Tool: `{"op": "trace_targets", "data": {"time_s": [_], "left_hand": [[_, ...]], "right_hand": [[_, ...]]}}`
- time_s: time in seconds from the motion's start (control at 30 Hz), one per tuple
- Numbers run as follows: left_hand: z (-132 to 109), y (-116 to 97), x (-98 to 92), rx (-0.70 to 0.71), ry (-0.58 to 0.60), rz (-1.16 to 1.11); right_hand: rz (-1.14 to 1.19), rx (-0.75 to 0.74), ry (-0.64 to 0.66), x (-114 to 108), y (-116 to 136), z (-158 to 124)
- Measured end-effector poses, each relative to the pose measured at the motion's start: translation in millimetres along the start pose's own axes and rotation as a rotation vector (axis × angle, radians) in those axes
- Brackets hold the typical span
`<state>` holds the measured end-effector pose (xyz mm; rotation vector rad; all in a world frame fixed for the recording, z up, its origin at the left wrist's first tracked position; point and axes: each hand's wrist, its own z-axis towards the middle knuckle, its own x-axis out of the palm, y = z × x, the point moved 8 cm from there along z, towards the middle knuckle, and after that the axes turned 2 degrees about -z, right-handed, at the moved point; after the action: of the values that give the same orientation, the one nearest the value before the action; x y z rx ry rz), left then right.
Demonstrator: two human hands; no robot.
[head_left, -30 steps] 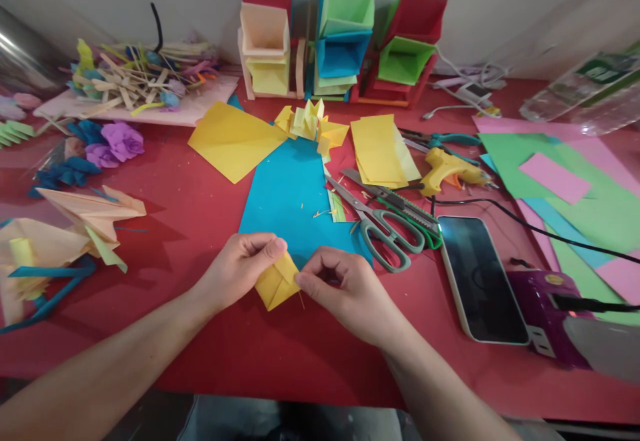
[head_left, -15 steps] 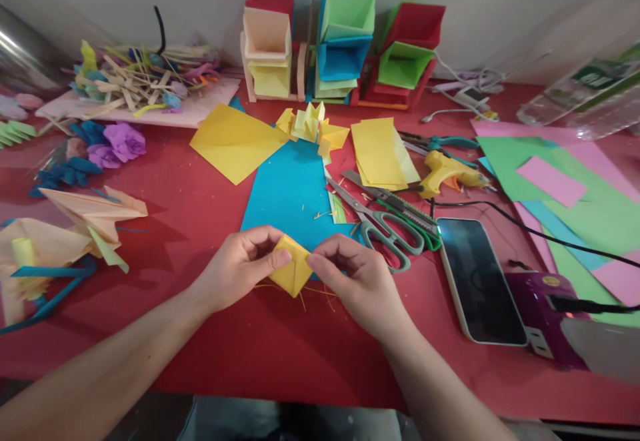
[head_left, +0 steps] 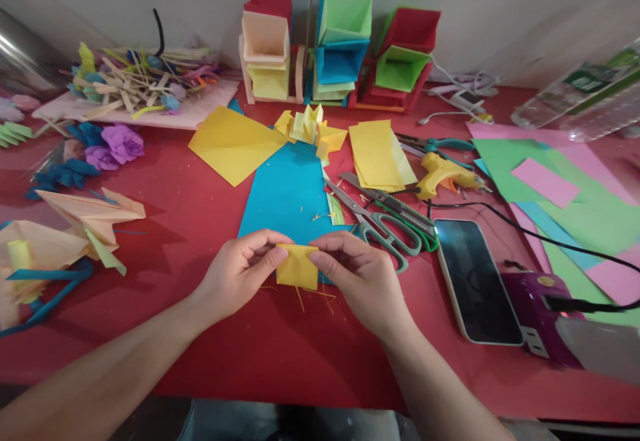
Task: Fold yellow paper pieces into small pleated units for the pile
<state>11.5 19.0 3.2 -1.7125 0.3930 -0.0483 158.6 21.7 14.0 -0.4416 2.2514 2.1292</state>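
Note:
A small folded yellow paper piece [head_left: 297,267] is pinched between both hands just above the red table [head_left: 250,341]. My left hand [head_left: 235,274] grips its left edge with thumb and fingers closed. My right hand [head_left: 357,274] grips its right edge the same way. Behind them lies a blue paper sheet [head_left: 287,191]. Thin yellow paper slivers [head_left: 313,294] lie on the table under the piece.
Scissors [head_left: 380,224] and a green box cutter [head_left: 405,214] lie right of the blue sheet, then a phone [head_left: 475,281], a yellow glue gun [head_left: 445,174] and coloured sheets [head_left: 565,194]. Yellow sheets [head_left: 233,144], stacked paper boxes [head_left: 340,47], paper flowers [head_left: 107,147] and sticks [head_left: 135,81] fill the back and left.
The yellow piece was turned in my fingers from a tilted diamond to a squarer, level position and lifted slightly; both hands kept their grip.

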Motion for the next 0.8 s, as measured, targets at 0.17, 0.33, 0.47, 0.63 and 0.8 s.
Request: {"op": "trace_targets", "data": {"time_s": [0.17,0.33,0.47,0.63,0.8], "left_hand": [[1.3,-0.1,-1.4,0.023,0.0,0.054],[1.9,-3.0,-6.3,0.058,-0.047,0.122],[1.2,-3.2,-7.1,0.05,-0.039,0.187],[-1.2,-3.0,-10.3,0.031,-0.069,0.228],[-2.0,-5.8,-5.8,0.051,-0.04,0.129]], "right_hand": [[-0.108,-0.065,-0.027,-1.7,6.5,-0.6],[-0.162,-0.098,-0.036,-1.4,11.0,-1.4],[-0.183,-0.099,-0.039,-1.3,11.3,-1.7],[-0.183,-0.089,-0.03,0.2,11.4,-2.0],[-0.178,-0.1,-0.003,3.3,13.0,-3.8]]}}
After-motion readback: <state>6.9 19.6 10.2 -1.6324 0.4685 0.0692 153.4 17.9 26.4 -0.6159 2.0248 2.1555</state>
